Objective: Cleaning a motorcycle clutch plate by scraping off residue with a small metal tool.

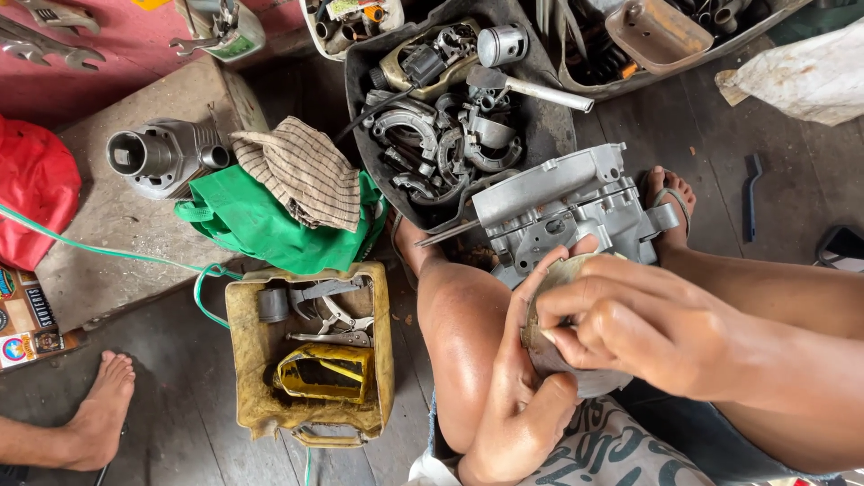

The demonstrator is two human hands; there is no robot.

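Round grey metal part (565, 360), disc-like, worn surface: held over the person's lap, between both hands, just below the grey engine casing (567, 209) that rests on the floor between the person's feet. Left hand (517, 396): cupped under and around the part's left edge, fingers running up its side, closed on it. Right hand (630, 328): laid over the part's right face, fingers curled and pressed against its rim, gripping it; most of the part is hidden beneath this hand. Black tray (549, 126) above the casing: brake shoes, a piston, a hammer and mixed metal pieces. Yellow cut-open jug (245, 360) to the left of the knee: pliers and small tools inside. Green bag (252, 220) with a checked cloth (306, 166) lying on it, above the jug. Grey engine cylinder (162, 155) on a low board, upper left. Another person's bare foot (99, 409), lower left, well apart.
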